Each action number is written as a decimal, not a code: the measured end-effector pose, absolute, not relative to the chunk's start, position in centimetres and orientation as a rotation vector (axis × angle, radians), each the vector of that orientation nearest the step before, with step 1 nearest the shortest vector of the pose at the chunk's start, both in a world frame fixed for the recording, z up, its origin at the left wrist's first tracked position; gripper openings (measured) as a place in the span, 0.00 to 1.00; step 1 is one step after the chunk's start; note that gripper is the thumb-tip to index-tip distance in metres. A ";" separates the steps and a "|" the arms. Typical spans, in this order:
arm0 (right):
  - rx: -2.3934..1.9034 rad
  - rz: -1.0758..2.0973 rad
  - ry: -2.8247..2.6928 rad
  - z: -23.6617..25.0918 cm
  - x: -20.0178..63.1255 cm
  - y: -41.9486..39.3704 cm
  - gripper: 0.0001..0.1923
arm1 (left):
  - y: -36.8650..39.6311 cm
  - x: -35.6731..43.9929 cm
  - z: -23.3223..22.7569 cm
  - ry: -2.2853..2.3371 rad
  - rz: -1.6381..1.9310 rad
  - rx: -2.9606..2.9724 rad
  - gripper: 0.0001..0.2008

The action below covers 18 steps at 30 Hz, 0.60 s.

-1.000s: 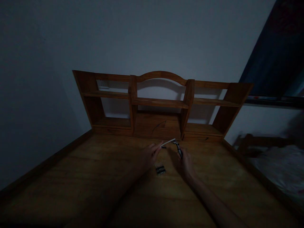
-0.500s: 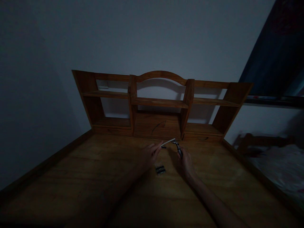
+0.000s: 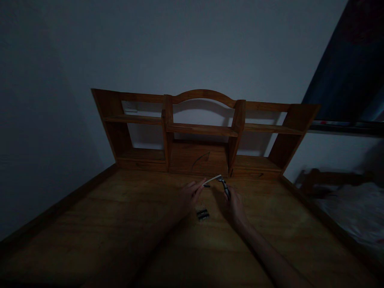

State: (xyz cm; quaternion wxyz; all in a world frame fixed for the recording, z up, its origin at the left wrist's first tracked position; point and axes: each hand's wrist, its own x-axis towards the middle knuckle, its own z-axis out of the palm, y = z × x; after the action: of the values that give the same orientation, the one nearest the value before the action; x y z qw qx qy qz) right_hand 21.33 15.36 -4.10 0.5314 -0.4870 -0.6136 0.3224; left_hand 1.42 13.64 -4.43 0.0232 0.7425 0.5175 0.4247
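My left hand (image 3: 192, 192) pinches a thin pale stick (image 3: 212, 180) that points to the right and away from me; the dim light hides its exact kind. In my right hand (image 3: 234, 200) is a razor (image 3: 227, 189) with a black and silver handle, its head turned up to the left. The stick's far end meets or lies just over the razor's head; I cannot tell if they touch. Below and between my hands, small black pieces (image 3: 203, 215) lie side by side on the desk. A small dark strip (image 3: 207, 186) lies just beyond my left fingertips.
The wooden desk (image 3: 120, 224) has raised side edges. Along its back stands a wooden shelf unit (image 3: 202, 129) with small drawers, against a pale wall (image 3: 192, 48). To the right are a dark curtain (image 3: 345, 72) and a bed with pale bedding (image 3: 354, 208). The room is dim.
Both hands stay almost in place. The razor's head and the stick's tip have shifted very slightly against each other; the things on the desk have not moved.
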 end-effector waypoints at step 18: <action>-1.158 0.814 -1.430 -4.3 21.3 15.3 0.20 | 13.9 1.3 -4.9 1.608 1.320 2.315 0.20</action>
State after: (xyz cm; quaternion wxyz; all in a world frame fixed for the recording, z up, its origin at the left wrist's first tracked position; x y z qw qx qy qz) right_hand 21.34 15.34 -4.26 0.5352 -0.4861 -0.6004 0.3417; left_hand 1.29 13.93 -4.86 0.0149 0.7437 0.5166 0.4240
